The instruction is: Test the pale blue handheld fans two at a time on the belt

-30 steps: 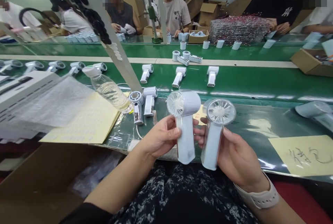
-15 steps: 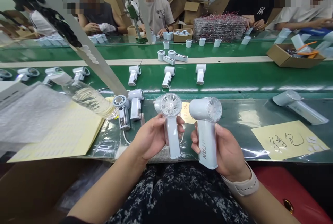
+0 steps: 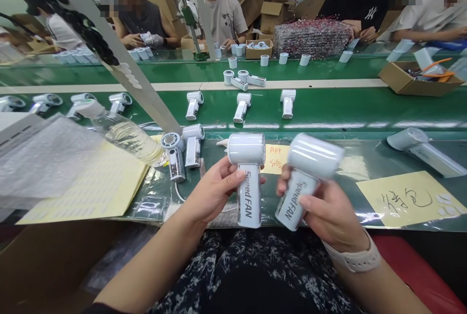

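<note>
My left hand [image 3: 215, 190] is closed round the handle of a white handheld fan [image 3: 249, 197], held upright with "Speed FAN" facing me. A pale pointed tip sticks out at the left of its head. In my right hand [image 3: 330, 212] is a second white handheld fan [image 3: 315, 154], tilted to the right and slightly blurred, its lettering also toward me. The two fans are apart, above the front edge of the bench. Left of my left hand, two more fans [image 3: 176, 164] stand close together on the bench, a white cable beside them.
A plastic bottle [image 3: 126, 134] lies on yellow sheets [image 3: 105, 182] at left, under a slanted post [image 3: 142, 87]. Fans [image 3: 242, 108] rest on the green conveyor [image 3: 321, 104]. At right are another fan [image 3: 425, 151] and a yellow note [image 3: 404, 197]. Several co-workers sit opposite.
Both fans have been turned, so their lettered sides now face me and the grilles no longer show. My right hand has moved right and tilted its fan. My view has shifted slightly.
</note>
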A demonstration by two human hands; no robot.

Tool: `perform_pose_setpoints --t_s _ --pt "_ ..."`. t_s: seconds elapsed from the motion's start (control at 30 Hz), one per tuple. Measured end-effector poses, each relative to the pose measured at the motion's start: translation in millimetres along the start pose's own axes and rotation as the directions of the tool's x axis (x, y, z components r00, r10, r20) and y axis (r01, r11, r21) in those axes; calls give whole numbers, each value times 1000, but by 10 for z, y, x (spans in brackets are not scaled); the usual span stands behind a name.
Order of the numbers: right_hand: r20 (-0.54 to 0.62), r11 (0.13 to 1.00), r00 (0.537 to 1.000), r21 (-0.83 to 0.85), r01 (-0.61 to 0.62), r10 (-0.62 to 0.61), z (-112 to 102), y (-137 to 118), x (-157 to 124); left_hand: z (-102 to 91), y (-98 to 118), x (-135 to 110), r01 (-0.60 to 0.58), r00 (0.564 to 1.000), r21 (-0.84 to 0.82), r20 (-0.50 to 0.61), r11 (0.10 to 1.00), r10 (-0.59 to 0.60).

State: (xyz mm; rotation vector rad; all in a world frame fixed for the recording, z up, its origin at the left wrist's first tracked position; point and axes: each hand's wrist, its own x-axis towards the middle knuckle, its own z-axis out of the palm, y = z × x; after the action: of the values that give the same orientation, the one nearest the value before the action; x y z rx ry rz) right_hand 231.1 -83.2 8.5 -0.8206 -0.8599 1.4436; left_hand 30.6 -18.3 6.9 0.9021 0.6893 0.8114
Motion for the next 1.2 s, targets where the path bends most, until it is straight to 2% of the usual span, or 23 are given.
perform_pose_setpoints --t_s 0.07,0.1,0.13,0.2,0.27,0.3,0.37,0.47,0.57,0.67,0.77,0.97,1.07,1.2 --pt "-79 976 976 -104 193 -202 -45 9 -23 0 4 -2 -16 1000 8 8 1000 16" --pt "-132 951 952 -182 251 -277 -91 54 -15 2 3 -3 -23 1000 10 5 1000 23" --pt "-181 931 934 -263 254 -306 -151 121 7 6 2 -4 -28 1000 11 1 1000 28" --pt "-257 917 934 -375 139 -247 -301 293 88 16 -2 -8 -27 1000 7 -2 1000 27" --pt "-293 918 947 -396 10 -136 -448 443 181 22 -7 -17 -22 1000 4 0 1000 22" --pt "-298 919 948 -393 -18 -109 -501 487 215 23 -10 -21 -19 1000 6 2 1000 19" --pt "-291 943 954 -330 -31 -71 -543 502 240 21 -15 -28 -19 1000 10 4 1000 19" --pt "-184 993 980 -72 -89 74 -449 399 183 16 -23 -20 -38 999 7 14 999 38" --pt "-38 977 984 134 -166 172 -284 293 106 19 -31 7 -48 998 23 31 999 47" --pt "5 953 975 211 -218 222 -173 248 67 29 -43 28 -42 998 37 53 998 40" --pt "15 934 969 262 -243 248 -127 231 50 34 -57 29 -46 997 40 57 998 44" --pt "38 933 976 289 -214 212 -85 207 12 41 -60 4 -27 999 42 19 999 26" --pt "11 939 981 286 -189 194 -83 224 -6 50 -60 -4 -16 1000 44 14 999 16" --pt "-61 972 988 197 -129 144 -118 266 4 49 -81 -9 -26 999 49 25 998 24"
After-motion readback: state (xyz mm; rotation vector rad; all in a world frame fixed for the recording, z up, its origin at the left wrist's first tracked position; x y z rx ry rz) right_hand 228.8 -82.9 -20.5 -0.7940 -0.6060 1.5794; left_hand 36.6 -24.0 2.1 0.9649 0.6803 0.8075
